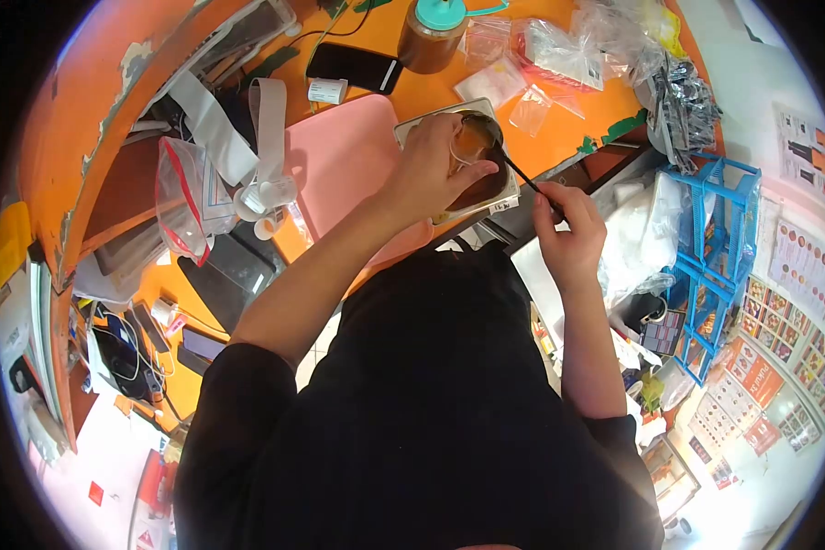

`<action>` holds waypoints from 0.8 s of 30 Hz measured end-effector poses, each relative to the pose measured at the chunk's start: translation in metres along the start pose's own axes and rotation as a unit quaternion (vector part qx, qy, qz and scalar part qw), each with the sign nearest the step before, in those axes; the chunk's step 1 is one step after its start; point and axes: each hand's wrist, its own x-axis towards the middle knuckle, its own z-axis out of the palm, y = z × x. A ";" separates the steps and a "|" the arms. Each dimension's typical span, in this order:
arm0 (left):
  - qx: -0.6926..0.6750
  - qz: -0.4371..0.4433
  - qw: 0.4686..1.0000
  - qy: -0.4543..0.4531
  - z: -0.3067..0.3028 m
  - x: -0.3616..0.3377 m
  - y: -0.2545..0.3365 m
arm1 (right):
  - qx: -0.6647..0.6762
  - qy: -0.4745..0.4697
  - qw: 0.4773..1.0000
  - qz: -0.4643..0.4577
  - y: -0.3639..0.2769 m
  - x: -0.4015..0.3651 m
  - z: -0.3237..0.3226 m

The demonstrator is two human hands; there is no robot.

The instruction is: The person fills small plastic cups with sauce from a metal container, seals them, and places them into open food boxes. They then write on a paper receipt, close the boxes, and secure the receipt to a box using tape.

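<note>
The left hand (431, 170) is closing around a small clear vessel (472, 142), apparently a thin plastic cup, with orange-brown matter showing through it. That vessel is sitting over the open mouth of a rectangular container (512, 193) with dark brown contents. The right hand (570, 229) is gripping a thin dark handle (521, 172) between thumb and fingers, its far end reaching to the cup and the container's mouth; the tip is hidden.

In the inspector's judgement, the vessel is weighing little but flexing easily, and any wet film is making it slippery. A light hold around the upper wall is suiting it best — hard squeezing is risking a buckled side. The handle looks slim and stiff, suited to a pinch well clear of the contents.

The container is resting at the edge of an orange work surface (524, 147), beside a pink tray (335, 160). Beyond are lying a black phone (353, 67), a teal-lidded jar (431, 41) and loose clear packets (559, 46). The surface's edging is showing chipped patches. To the right, a blue rack (706, 266) is standing near a pale wall carrying printed posters (802, 257) — their text mostly illegible.
</note>
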 end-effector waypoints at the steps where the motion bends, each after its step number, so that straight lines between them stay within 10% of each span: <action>1: 0.001 -0.005 1.000 -0.006 -0.002 0.000 0.002 | -0.031 0.007 0.999 -0.028 -0.001 0.001 -0.001; 12: 0.009 0.046 0.999 0.027 -0.003 -0.001 0.001 | -0.084 0.057 0.979 -0.177 0.000 0.005 -0.003; 20: 0.065 0.088 0.992 0.064 -0.010 -0.007 -0.005 | 0.076 -0.057 0.982 0.162 0.038 -0.021 0.032; 22: 0.070 0.099 0.991 0.060 -0.011 -0.009 -0.006 | 0.041 -0.074 0.987 0.135 0.036 -0.015 0.044; 24: 0.075 0.111 0.989 0.054 -0.011 -0.008 0.000 | -0.109 0.015 0.991 -0.077 0.016 0.001 0.042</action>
